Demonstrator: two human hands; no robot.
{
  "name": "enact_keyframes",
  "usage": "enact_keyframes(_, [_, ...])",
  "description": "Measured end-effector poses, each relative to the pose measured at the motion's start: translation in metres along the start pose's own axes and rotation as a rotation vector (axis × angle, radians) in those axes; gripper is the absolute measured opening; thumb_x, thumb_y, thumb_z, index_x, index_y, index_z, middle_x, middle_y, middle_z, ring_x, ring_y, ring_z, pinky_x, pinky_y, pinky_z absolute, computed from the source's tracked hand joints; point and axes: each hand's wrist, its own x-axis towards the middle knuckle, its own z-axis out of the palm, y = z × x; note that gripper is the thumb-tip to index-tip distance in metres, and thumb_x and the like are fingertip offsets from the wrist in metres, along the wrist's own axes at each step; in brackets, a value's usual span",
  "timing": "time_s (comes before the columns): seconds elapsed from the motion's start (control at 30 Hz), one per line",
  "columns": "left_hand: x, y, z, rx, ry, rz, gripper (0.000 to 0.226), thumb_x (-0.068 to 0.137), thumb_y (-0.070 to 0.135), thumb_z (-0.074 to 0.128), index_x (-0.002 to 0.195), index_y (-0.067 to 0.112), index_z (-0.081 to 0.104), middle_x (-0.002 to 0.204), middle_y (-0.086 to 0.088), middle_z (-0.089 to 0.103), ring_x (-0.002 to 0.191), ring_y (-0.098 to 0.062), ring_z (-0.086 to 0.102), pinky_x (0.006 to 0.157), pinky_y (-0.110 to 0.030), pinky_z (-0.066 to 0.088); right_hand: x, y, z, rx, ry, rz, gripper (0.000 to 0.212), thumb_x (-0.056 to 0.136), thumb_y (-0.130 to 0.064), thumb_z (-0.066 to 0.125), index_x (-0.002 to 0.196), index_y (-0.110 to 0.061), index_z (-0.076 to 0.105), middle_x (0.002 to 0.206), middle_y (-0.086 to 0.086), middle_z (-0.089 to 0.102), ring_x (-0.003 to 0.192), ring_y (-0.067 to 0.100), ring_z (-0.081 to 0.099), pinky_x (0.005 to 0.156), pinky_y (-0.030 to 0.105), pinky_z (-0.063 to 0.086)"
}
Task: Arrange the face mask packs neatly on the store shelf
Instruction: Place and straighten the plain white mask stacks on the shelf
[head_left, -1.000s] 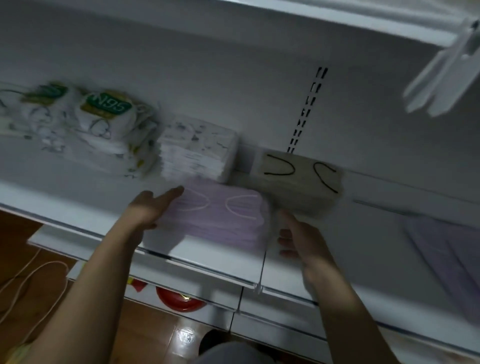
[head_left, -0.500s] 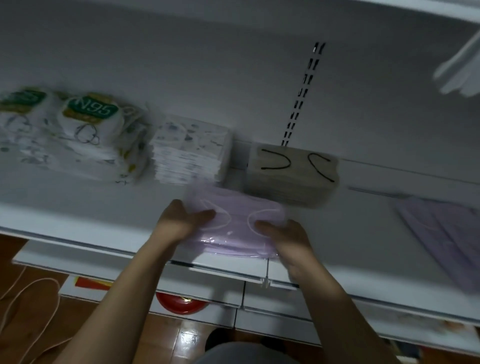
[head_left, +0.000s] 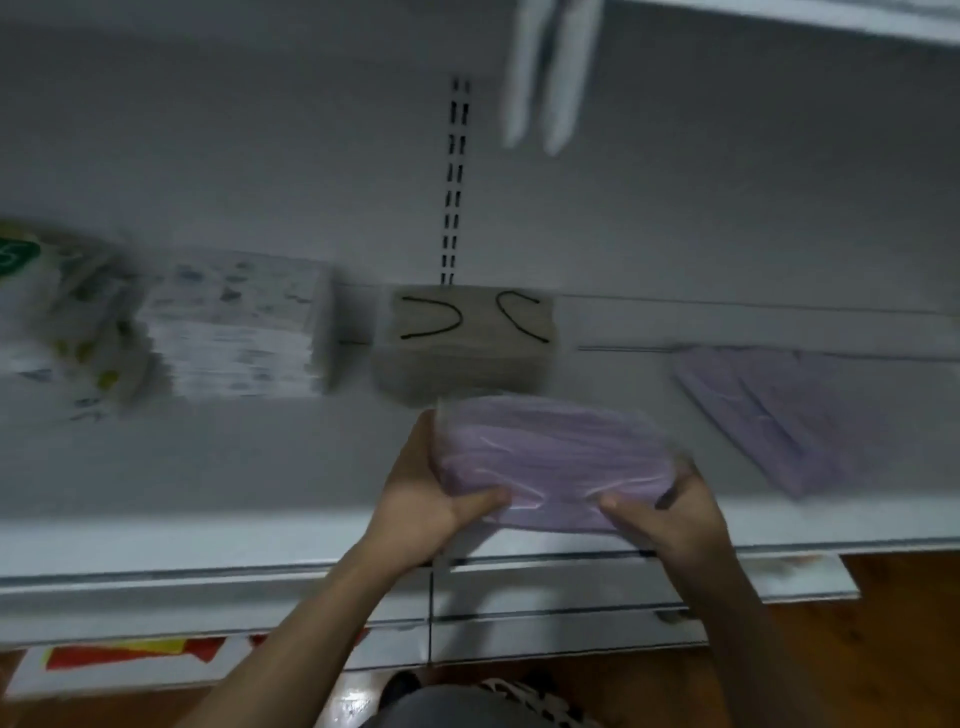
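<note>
Purple mask pack (head_left: 556, 457) has shifted right since a second ago, now just in front of the beige mask pack (head_left: 467, 338), low over the shelf (head_left: 208, 467). Left hand (head_left: 431, 499) and right hand (head_left: 670, 514) grip its ends, fingers (head_left: 475, 503) wrapped round it.

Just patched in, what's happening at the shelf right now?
A person grips a purple pack of masks by its ends, left hand on one end, right hand on the other, thumbs on the near edge. It is at the front of the white shelf, just before a beige stack. A printed white stack and green-labelled packs sit to the left. A second purple pack lies askew on the right.
</note>
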Motion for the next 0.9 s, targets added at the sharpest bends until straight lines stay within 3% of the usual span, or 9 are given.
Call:
enact_keyframes(0.17, [0.029,0.022,0.064,-0.003,-0.055,0.116,0.049,0.059,0.017,0.093,0.095,0.022,0.06,0.091,0.014,0.064,0.08,0.018,0.061,0.069,-0.001,0.042,0.024,-0.002,-0.085,-0.064,0.073,-0.111,0.067,0.062,0.01,0.081,0.123,-0.006,0.057,0.11,0.008,0.069,0.1,0.016,0.068,0.09,0.033,0.055])
enact_keyframes(0.27, [0.038,0.014,0.094,0.019,-0.153,0.143,0.071,0.058,0.016,0.094,0.116,0.02,0.053,0.109,0.011,0.061,0.095,0.016,0.059,0.078,-0.002,0.042,0.03,0.009,-0.112,-0.094,-0.026,-0.04,0.068,0.063,0.018,0.078,0.123,-0.005,0.053,0.102,0.012,0.069,0.08,0.01,0.072,0.075,0.028,0.059])
enact_keyframes(0.33, [0.036,0.005,0.107,0.039,-0.171,0.18,0.086,0.056,0.004,0.093,0.123,0.025,0.043,0.12,0.007,0.056,0.105,0.011,0.057,0.083,-0.005,0.043,0.029,0.025,-0.118,-0.079,-0.098,0.06,0.066,0.065,0.016,0.077,0.111,-0.024,0.053,0.089,-0.005,0.069,0.064,0.002,0.07,0.059,0.016,0.055])
enact_keyframes(0.43, [0.033,0.003,0.117,0.033,-0.146,0.17,0.097,0.053,-0.007,0.09,0.13,0.019,0.037,0.122,0.009,0.055,0.107,0.009,0.058,0.086,-0.008,0.046,0.04,0.052,-0.122,-0.072,-0.052,0.062,0.066,0.065,0.012,0.081,0.115,-0.021,0.055,0.105,-0.003,0.065,0.069,-0.001,0.069,0.062,0.017,0.055])
enact_keyframes(0.57, [0.034,0.017,0.137,0.236,-0.009,0.174,0.06,0.075,0.06,0.074,0.113,0.022,0.046,0.098,0.023,0.051,0.104,0.02,0.051,0.09,-0.005,0.039,0.06,0.073,-0.12,-0.037,0.038,0.02,0.07,0.061,0.001,0.086,0.117,-0.024,0.054,0.108,-0.009,0.063,0.095,0.008,0.064,0.091,0.035,0.054])
enact_keyframes(0.6, [0.04,0.016,0.145,0.287,0.049,0.144,0.07,0.073,0.07,0.068,0.113,0.017,0.047,0.097,0.022,0.046,0.1,0.019,0.05,0.09,-0.006,0.037,0.068,0.076,-0.123,0.042,0.032,0.03,0.069,0.059,-0.009,0.09,0.116,-0.023,0.055,0.102,-0.013,0.065,0.092,0.007,0.063,0.088,0.034,0.055])
enact_keyframes(0.7, [0.057,0.023,0.166,0.187,0.188,0.011,0.073,0.065,0.032,0.09,0.119,0.012,0.045,0.097,0.015,0.052,0.086,0.012,0.053,0.084,-0.024,0.048,0.1,0.074,-0.139,0.109,-0.013,0.046,0.073,0.052,-0.032,0.094,0.109,0.001,0.062,0.089,-0.001,0.072,0.079,0.007,0.066,0.072,0.029,0.055])
enact_keyframes(0.8, [0.077,0.035,0.18,0.02,0.172,-0.163,0.066,0.061,0.032,0.09,0.117,0.012,0.061,0.107,0.002,0.07,0.093,-0.013,0.067,0.084,-0.039,0.056,0.133,0.054,-0.158,0.085,-0.091,0.11,0.074,0.046,-0.044,0.091,0.109,-0.015,0.068,0.097,0.012,0.073,0.088,0.025,0.07,0.072,0.044,0.058])
enact_keyframes(0.9, [0.097,0.05,0.191,-0.13,0.142,-0.352,0.062,0.059,0.034,0.087,0.111,0.006,0.068,0.103,-0.013,0.074,0.083,-0.021,0.073,0.064,-0.031,0.058,0.155,0.045,-0.17,0.07,-0.156,0.156,0.052,0.06,-0.047,0.08,0.1,-0.015,0.071,0.09,0.009,0.074,0.081,0.029,0.07,0.063,0.039,0.05])
